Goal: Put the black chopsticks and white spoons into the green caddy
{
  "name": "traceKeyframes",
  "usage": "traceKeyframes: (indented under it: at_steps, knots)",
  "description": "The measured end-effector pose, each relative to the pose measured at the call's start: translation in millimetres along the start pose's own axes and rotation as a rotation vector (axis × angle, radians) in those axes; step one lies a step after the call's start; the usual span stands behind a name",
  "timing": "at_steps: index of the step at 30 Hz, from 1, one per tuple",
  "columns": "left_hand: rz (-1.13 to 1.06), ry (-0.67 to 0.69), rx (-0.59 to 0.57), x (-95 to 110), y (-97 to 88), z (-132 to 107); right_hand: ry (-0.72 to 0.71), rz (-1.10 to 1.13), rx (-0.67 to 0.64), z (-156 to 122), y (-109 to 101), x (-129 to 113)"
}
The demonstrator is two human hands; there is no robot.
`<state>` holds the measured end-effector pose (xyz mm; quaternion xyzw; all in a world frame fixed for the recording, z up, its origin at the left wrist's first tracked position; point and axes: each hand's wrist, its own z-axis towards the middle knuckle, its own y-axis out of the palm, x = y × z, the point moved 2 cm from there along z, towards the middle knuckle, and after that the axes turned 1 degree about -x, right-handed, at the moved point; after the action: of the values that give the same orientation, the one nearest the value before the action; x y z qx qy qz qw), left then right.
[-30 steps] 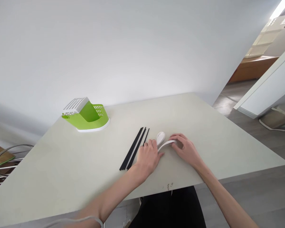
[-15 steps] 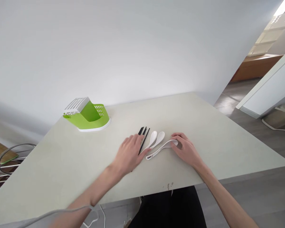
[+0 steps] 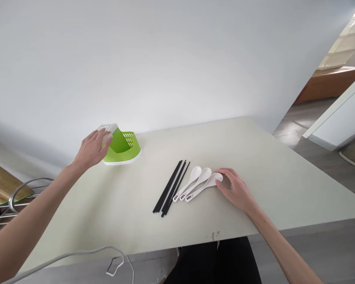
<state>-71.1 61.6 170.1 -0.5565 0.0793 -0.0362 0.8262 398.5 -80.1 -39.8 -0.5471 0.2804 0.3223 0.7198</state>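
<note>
My left hand [image 3: 93, 148] is at the back left with fingers extended, in front of the green utensil holder [image 3: 122, 157] and partly covering its white slotted top; whether it touches the holder I cannot tell. My right hand [image 3: 235, 188] has its thumb and fingers about the bowl of the rightmost white spoon [image 3: 205, 186]. Two more white spoons, a middle one [image 3: 197, 183] and a left one [image 3: 187, 183], lie beside it, bowls pointing away from me. Left of them lie several black chopsticks [image 3: 170, 189], roughly parallel and slanted the same way.
The pale table [image 3: 130, 213] meets a white wall [image 3: 177, 67] at the back. A grey cable [image 3: 77, 253] runs over the front left edge. Beyond the left edge stand a metal rack [image 3: 14, 201] and a wooden board [image 3: 6, 181].
My left hand has left the chopsticks and spoons and moved up and left to the green holder. The rightmost spoon has settled flatter beside the others, with my right hand still at its bowl.
</note>
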Motion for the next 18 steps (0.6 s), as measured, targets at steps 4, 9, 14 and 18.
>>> traceKeyframes:
  at_steps: [4, 9, 14, 18]
  knots:
    - [0.007, -0.028, -0.042, -10, 5.6, 1, -0.001, 0.053, 0.060, 0, 1, 1]
    - [-0.028, -0.110, -0.063, 11, -2.7, 5, 0.070, 0.118, 0.127, -1, 1, 0]
    - [-0.076, -0.006, -0.062, 54, -1.4, 23, 0.096, 0.161, 0.225, -2, -3, 1]
    - [-0.098, 0.100, -0.071, 102, 4.5, 41, 0.128, 0.168, 0.251, -2, -4, 3]
